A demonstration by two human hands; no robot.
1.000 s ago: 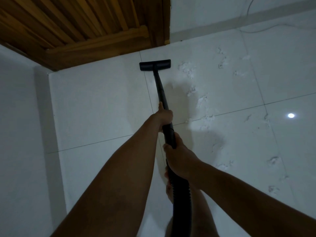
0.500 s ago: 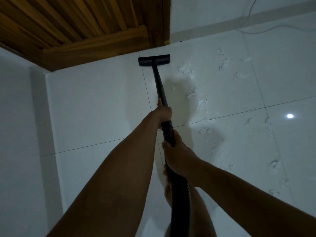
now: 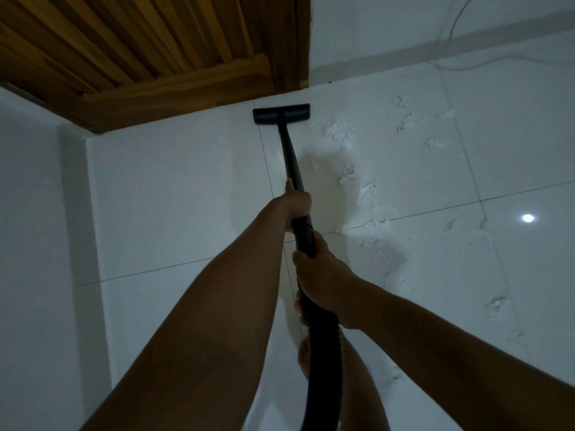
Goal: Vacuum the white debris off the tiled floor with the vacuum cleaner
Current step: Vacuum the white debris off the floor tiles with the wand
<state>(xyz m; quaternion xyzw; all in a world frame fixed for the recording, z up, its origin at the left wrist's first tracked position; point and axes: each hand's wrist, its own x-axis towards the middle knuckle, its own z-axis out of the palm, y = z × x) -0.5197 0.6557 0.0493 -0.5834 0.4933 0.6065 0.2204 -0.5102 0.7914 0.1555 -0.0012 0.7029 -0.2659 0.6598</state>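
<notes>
The black vacuum wand (image 3: pixel 291 160) runs away from me to a flat black floor head (image 3: pixel 281 114) resting on the white tiled floor (image 3: pixel 174 197) just in front of the wooden door. My left hand (image 3: pixel 295 201) grips the wand higher up. My right hand (image 3: pixel 320 275) grips it lower, where the ribbed hose (image 3: pixel 323 362) begins. White fluffy debris (image 3: pixel 339 135) lies in scattered clumps to the right of the wand, with more debris (image 3: pixel 376 223) along a tile joint.
A slatted wooden door (image 3: pixel 149 48) and its frame (image 3: pixel 300 38) stand at the top. A white wall (image 3: pixel 34 244) closes the left side. A thin cable (image 3: pixel 466 68) trails along the far baseboard. A ceiling light reflects off the floor (image 3: pixel 527 218). My bare foot (image 3: pixel 304 359) shows beside the hose.
The floor head has slid a little farther forward, closer to the door's bottom edge. Both hands keep the same grip on the wand.
</notes>
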